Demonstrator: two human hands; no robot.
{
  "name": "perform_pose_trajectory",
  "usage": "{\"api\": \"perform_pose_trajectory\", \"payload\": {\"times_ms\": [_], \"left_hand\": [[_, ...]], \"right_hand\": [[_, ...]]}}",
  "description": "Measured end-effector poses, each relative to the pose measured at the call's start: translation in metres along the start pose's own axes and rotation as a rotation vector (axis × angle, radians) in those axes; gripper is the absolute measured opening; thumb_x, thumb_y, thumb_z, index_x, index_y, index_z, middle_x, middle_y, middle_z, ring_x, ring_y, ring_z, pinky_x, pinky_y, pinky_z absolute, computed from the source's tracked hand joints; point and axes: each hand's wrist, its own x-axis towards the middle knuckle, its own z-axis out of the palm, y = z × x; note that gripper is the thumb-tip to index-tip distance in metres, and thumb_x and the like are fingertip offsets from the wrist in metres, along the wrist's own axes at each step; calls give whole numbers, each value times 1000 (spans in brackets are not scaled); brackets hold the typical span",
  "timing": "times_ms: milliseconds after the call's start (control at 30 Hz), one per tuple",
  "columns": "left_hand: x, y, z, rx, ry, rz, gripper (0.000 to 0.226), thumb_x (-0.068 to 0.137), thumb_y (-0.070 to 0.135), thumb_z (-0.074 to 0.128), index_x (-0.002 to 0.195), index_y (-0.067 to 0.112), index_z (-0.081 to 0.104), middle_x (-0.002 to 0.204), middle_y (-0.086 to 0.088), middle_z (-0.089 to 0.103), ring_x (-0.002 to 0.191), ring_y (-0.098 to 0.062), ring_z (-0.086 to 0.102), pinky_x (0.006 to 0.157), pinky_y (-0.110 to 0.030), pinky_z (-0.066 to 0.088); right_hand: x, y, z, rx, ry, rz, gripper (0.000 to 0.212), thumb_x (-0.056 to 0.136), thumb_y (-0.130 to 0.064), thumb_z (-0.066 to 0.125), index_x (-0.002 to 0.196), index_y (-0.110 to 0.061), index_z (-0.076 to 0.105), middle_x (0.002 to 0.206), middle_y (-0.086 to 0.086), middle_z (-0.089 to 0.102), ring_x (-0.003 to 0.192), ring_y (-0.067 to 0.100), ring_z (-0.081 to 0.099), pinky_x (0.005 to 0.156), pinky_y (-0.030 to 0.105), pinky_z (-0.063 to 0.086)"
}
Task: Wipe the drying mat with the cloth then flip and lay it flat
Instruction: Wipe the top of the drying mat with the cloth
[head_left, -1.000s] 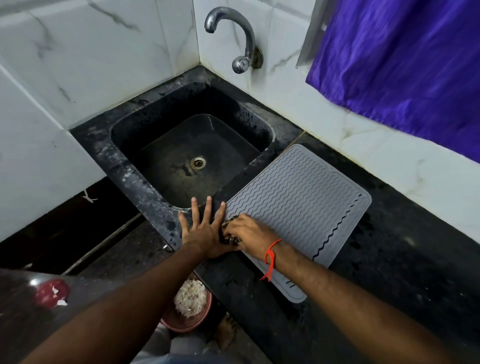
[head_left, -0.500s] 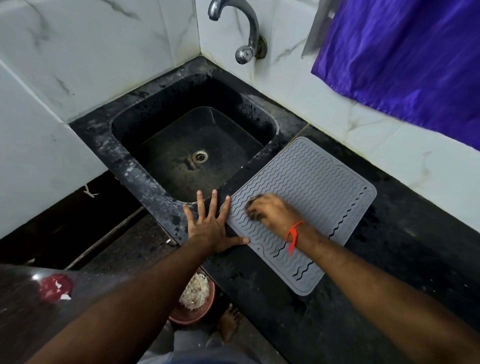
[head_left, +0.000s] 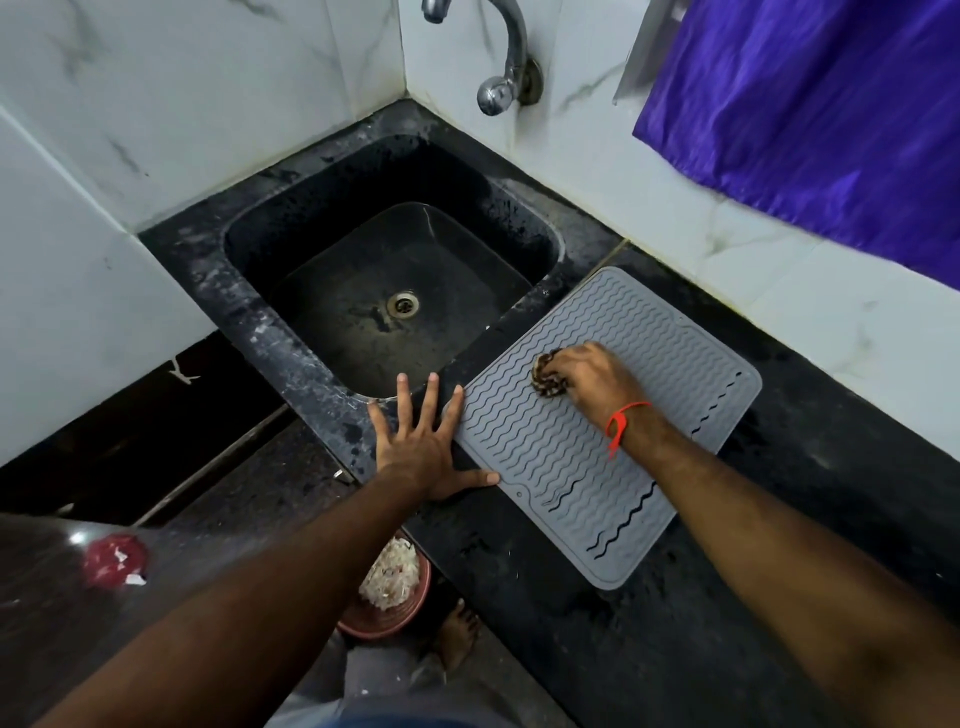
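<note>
A grey drying mat (head_left: 550, 457) with wavy ridges lies flat on the black counter, just right of the sink. My right hand (head_left: 592, 376) is closed on a small dark patterned cloth (head_left: 546, 376) and presses it onto the middle of the mat. Most of the cloth is hidden under my fingers. My left hand (head_left: 421, 441) lies flat with fingers spread on the counter at the mat's left edge, its thumb touching the mat's near-left corner.
A black sink (head_left: 395, 291) with a drain sits left of the mat, a chrome tap (head_left: 501, 78) above it. A purple curtain (head_left: 810, 114) hangs at the upper right. Below the counter edge stands a reddish bowl (head_left: 387, 597) of white scraps.
My right hand has slid the cloth from the mat's near-left corner away and to the right, to the mat's middle. My left hand has stayed at the mat's left edge.
</note>
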Motion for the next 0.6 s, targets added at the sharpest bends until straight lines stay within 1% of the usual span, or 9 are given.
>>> {"api": "perform_pose_trajectory", "payload": {"times_ms": [67, 200, 267, 300, 367, 433, 467, 533, 600], "left_hand": [[0, 0, 1, 4, -3, 0, 134, 52, 106, 27, 146, 34, -37, 155, -3, -44, 132, -40, -50, 107, -75, -15], [1, 0, 0, 29, 1, -10, 132, 54, 104, 26, 148, 33, -35, 154, -3, -44, 133, -41, -49, 108, -76, -11], [2, 0, 0, 33, -9, -10, 133, 51, 105, 22, 148, 33, -35, 154, -3, -44, 133, -41, -49, 108, -76, -12], [2, 0, 1, 31, -12, -10, 134, 49, 106, 20, 147, 33, -36, 154, -2, -44, 132, -41, -49, 108, -76, -13], [3, -1, 3, 13, -10, -12, 136, 47, 108, 19, 145, 35, -38, 154, -1, -45, 132, -39, -50, 108, -75, -16], [4, -2, 4, -10, -3, -4, 136, 45, 110, 19, 145, 36, -39, 154, 1, -43, 132, -38, -51, 107, -75, -18], [4, -1, 4, -16, 0, 0, 137, 45, 110, 19, 145, 37, -38, 155, 1, -43, 132, -37, -51, 106, -74, -19], [4, 0, 4, -11, 1, 3, 137, 47, 109, 21, 145, 35, -38, 154, 1, -44, 133, -37, -50, 106, -73, -19], [3, 1, 1, -6, 15, 24, 137, 52, 106, 28, 146, 32, -38, 154, 0, -44, 136, -37, -46, 109, -70, -17]], "right_hand": [[-8, -28, 6, 48, 30, -77, 41, 82, -2, 63, 119, -21, 65, 122, -1, 64, 113, 19, 52, 100, 35, 43], [-29, -94, 25, 132, 16, -456, 22, 78, -19, 69, 99, -18, 71, 101, -2, 69, 93, 18, 59, 85, 31, 49], [-30, -94, 29, 115, -1, -516, 22, 79, -25, 69, 100, -19, 71, 102, -3, 69, 92, 18, 59, 85, 30, 50], [-28, -84, 28, 80, 25, -522, 24, 79, -21, 68, 103, -22, 70, 105, -6, 68, 93, 16, 59, 84, 28, 50], [-22, -53, 20, 36, 67, -462, 33, 76, -13, 61, 106, -24, 69, 109, -7, 67, 96, 14, 58, 84, 27, 49], [-8, -4, 11, 12, 115, -306, 35, 78, -13, 54, 109, -22, 68, 112, -2, 67, 101, 18, 58, 89, 32, 51], [2, 24, 5, 9, 122, -193, 34, 80, -13, 52, 108, -19, 69, 112, 2, 68, 103, 23, 58, 91, 38, 51], [18, 72, -10, 41, 59, 40, 29, 83, -8, 55, 106, -15, 72, 112, 8, 69, 107, 29, 60, 97, 41, 49], [28, 100, -17, 84, 14, 188, 34, 78, 3, 61, 105, -13, 74, 111, 13, 71, 108, 32, 62, 100, 39, 48]]}}
